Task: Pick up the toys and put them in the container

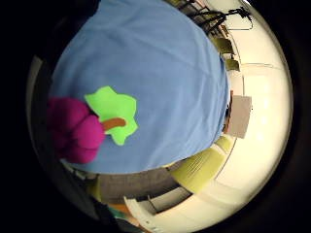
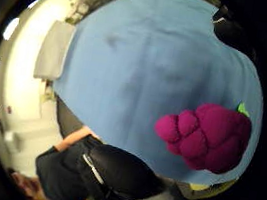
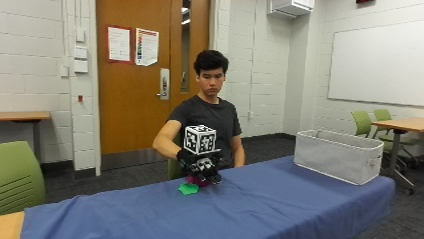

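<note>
Toy: purple grape cluster with green leaf, on the blue tablecloth near its far edge. Gloved right hand directly above it; finger state and contact cannot be told. Grapes mostly hidden behind the hand. Container: grey bin, well apart, at the table's end, open cloth between.

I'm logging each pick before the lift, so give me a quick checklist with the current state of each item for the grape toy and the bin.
1. Hand over the grape toy: ok, the glove sits right above it.
2. Toy lies on the blue cloth: ok, purple bunch with green leaf flat on it.
3. Fingers closed round the toy: cannot tell, the glove hides the contact.
4. Bin on the table, open side up: ok.
5. Way from toy to bin free: ok, only bare cloth shows between them.
6. Bin's contents: cannot tell, its inside is out of sight.
</note>
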